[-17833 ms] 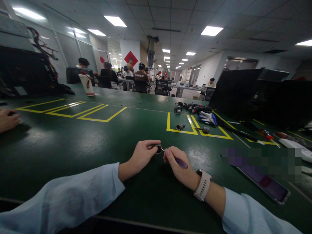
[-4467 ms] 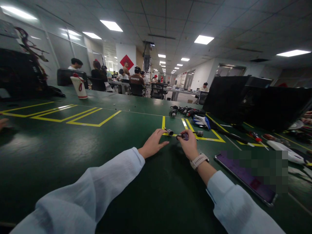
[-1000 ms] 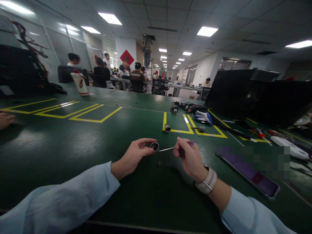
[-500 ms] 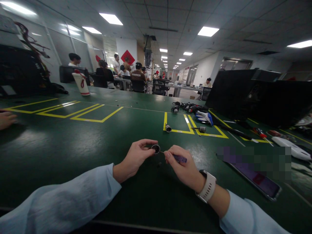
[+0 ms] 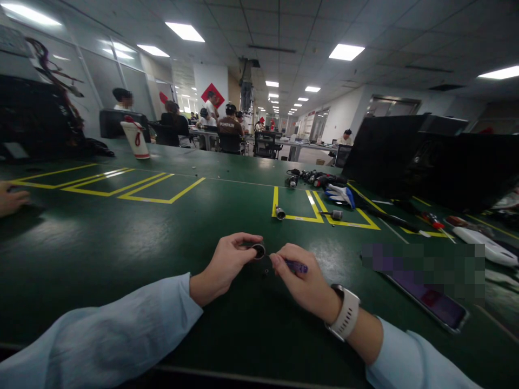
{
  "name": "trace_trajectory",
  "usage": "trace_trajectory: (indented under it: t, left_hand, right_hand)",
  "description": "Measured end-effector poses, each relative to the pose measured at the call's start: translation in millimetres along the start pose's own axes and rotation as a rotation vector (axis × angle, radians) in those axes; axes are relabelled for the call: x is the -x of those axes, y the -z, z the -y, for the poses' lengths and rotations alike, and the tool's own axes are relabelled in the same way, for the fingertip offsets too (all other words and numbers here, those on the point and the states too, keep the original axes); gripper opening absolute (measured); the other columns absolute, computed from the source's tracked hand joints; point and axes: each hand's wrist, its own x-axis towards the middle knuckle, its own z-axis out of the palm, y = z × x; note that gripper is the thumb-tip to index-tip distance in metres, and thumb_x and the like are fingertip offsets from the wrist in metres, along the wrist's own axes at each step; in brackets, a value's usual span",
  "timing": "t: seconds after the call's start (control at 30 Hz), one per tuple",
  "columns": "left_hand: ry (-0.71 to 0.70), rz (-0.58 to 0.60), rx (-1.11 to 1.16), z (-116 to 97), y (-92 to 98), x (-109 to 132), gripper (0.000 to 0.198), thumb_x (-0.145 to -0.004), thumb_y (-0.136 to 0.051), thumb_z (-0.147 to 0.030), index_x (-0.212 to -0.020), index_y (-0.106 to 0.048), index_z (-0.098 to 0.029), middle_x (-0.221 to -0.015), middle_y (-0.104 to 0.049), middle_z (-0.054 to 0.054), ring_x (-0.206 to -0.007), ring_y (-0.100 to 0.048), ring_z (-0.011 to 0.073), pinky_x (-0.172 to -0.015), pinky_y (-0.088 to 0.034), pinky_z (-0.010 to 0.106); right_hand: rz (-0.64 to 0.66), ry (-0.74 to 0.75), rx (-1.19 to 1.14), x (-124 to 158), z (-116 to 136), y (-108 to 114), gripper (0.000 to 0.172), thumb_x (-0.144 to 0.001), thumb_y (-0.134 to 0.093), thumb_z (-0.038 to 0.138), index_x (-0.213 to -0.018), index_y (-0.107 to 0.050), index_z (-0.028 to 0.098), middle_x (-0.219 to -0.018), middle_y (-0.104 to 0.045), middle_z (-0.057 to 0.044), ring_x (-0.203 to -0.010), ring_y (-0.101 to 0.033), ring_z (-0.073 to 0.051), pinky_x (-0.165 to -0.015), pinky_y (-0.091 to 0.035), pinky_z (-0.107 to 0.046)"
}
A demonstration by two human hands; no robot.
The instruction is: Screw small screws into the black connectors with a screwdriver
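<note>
Between the thumb and fingers of my left hand point(image 5: 227, 265) is a small round metal housing point(image 5: 258, 250), its dark open end turned to the right. My right hand point(image 5: 302, 278) grips a screwdriver point(image 5: 297, 266) with a purple handle. Its thin shaft points left at the housing's opening; whether the tip touches inside is too small to tell. A tiny dark part point(image 5: 265, 272) lies on the green table point(image 5: 243, 335) just below the two hands.
Yellow tape frames mark the table; a metal cylinder point(image 5: 280, 213) and a small motor-like part point(image 5: 335, 215) lie at the right ones. A phone point(image 5: 425, 297) rests at right. A paper cup point(image 5: 135, 139) stands back left. Another person's hand point(image 5: 12, 200) is at far left.
My right hand and the screwdriver have shifted slightly left. The housing in my left hand has tilted and lowered a little. In the background, a standing person has moved to the right.
</note>
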Motion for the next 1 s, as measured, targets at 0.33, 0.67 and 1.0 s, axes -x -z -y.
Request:
trace_trajectory:
  t: [0.33,0.67,1.0]
  left_hand:
    - [0.041,-0.020,0.002,-1,-0.6,0,0.024,-0.058,-0.068,-0.008,-0.082,-0.067,-0.011,-0.089,-0.068,0.007,-0.082,-0.064,0.0199,-0.068,-0.056,0.030]
    - [0.080,-0.005,-0.016,-6,-1.6,2,0.025,-0.061,-0.068,-0.008,-0.086,-0.066,-0.011,-0.091,-0.067,0.008,-0.085,-0.063,0.0201,-0.073,-0.055,0.031]
    - [0.099,0.012,0.032,-7,-3.5,5,0.026,-0.063,-0.068,-0.009,-0.089,-0.066,-0.011,-0.090,-0.068,0.008,-0.086,-0.064,0.0208,-0.075,-0.054,0.033]
  right_hand:
    - [-0.059,-0.367,-0.293,-3,-12,4,0.037,-0.085,-0.047,0.036,-0.052,-0.048,0.018,-0.043,-0.042,0.005,-0.042,-0.043,-0.009,-0.044,-0.035,-0.022]
    - [0.051,-0.450,-0.208,-8,-10,3,0.036,-0.084,-0.046,0.037,-0.052,-0.048,0.018,-0.043,-0.043,0.005,-0.042,-0.043,-0.010,-0.045,-0.035,-0.023]
    - [-0.092,-0.432,-0.330,-5,-22,2,0.036,-0.083,-0.049,0.036,-0.052,-0.047,0.018,-0.042,-0.042,0.005,-0.041,-0.042,-0.009,-0.044,-0.033,-0.023]
